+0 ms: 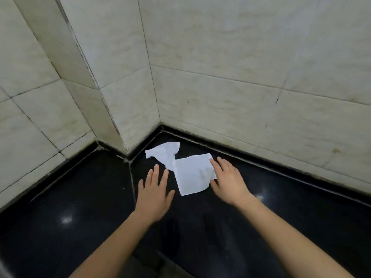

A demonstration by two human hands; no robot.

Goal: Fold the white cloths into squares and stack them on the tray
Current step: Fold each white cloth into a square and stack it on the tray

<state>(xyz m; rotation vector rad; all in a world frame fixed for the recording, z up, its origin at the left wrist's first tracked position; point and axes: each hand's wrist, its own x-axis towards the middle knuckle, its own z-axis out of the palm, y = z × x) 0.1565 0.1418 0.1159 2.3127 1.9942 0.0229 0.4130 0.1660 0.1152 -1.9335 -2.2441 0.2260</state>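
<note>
Black glossy surface [80,197] sitting in a tiled corner | flat white cloth [192,175] lying near the back corner, crumpled cloth [164,152] touching its far end | right hand [226,179] laying straight fingers on the flat cloth's right edge, left hand [155,193] spreading open just beside it | looks like smoothing before the first fold; next it's needing an edge pinched and carried over | tray isn't showing

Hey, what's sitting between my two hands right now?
A white cloth, flat on the black counter, between left hand and right hand, in the head view.

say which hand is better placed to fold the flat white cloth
Probably right: the right hand touches the flat white cloth; the left hand is beside it over the black stone counter.
</note>
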